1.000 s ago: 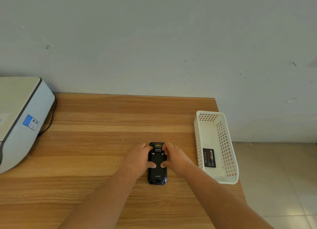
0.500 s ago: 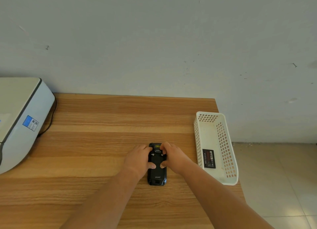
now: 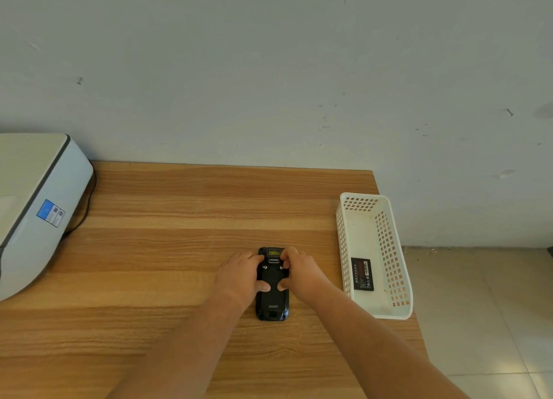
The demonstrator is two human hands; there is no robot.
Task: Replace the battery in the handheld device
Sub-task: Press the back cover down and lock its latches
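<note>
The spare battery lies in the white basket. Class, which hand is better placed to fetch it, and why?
Probably the right hand. The battery lies in the basket at the table's right edge, on that hand's side of the device. The left hand would have to cross over the device.

A pale grey wall (image 3: pixel 269 69) filled the upper half of the view, its paint scuffed and flecked with small dark marks. Against it stood a wooden bench (image 3: pixel 179 213) with a warm, streaked grain, its far edge touching the wall. At the bench's left end sat a white printer (image 3: pixel 36 207) bearing a blue label, with a dark cable (image 3: pixel 85 210) curving down behind it. To the right of the bench lay a floor (image 3: pixel 484 324) of light beige tiles, glossy under soft, even light.
</note>
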